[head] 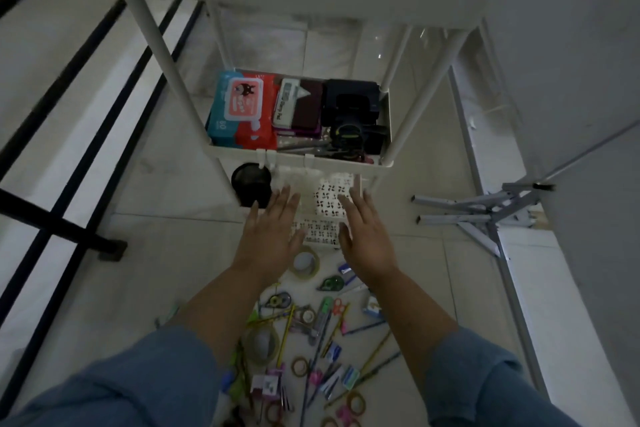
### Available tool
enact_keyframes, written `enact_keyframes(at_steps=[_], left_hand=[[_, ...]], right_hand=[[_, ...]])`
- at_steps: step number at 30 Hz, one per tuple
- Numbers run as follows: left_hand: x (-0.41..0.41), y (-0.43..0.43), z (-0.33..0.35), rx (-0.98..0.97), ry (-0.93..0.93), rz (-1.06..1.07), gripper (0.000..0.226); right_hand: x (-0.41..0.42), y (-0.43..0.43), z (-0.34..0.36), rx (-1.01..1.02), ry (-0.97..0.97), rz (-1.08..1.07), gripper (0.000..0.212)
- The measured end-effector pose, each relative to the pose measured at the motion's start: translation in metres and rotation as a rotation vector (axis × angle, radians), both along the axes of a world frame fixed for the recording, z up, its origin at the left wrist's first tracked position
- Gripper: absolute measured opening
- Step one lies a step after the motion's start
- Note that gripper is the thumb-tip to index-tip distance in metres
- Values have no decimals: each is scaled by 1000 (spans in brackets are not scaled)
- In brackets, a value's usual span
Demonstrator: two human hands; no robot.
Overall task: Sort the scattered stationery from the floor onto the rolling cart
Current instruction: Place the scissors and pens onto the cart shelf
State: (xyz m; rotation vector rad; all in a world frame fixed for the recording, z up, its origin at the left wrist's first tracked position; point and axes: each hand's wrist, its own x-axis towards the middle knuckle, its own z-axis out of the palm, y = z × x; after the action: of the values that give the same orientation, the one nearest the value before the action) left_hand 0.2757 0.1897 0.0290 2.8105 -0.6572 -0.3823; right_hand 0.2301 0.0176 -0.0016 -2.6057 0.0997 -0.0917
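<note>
A white rolling cart [298, 158] stands ahead; its middle shelf holds a wet-wipes pack [239, 111], a stamp pad, dark pouches and a black hole punch [353, 111]. A white perforated basket [327, 208] hangs on the cart's front rim. My left hand [273, 229] and my right hand [363, 232] reach toward the basket with fingers straight, one at each side, holding nothing. On the floor below lie scattered stationery: a tape roll [305, 263], correction tapes [332, 283], pens and pencils [322, 333], scissors, staple boxes.
A black mesh pen cup [251, 184] hangs at the cart's front left. A black metal frame [69, 135] runs along the left. A folded grey metal stand [485, 218] lies on the floor at the right, beside a white wall.
</note>
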Motion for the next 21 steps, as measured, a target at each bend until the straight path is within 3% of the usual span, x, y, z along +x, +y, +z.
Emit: enact_keyframes(at_steps=[10, 17, 21], left_hand=[[-81, 13, -109, -43, 349, 43, 59], [-118, 38, -267, -42, 490, 38, 53], [-122, 44, -366, 82, 462, -8, 56]], right_hand=[[-101, 6, -94, 156, 314, -222, 34], [-126, 41, -252, 416, 399, -567, 24], [-110, 46, -349, 397, 458, -721, 24]])
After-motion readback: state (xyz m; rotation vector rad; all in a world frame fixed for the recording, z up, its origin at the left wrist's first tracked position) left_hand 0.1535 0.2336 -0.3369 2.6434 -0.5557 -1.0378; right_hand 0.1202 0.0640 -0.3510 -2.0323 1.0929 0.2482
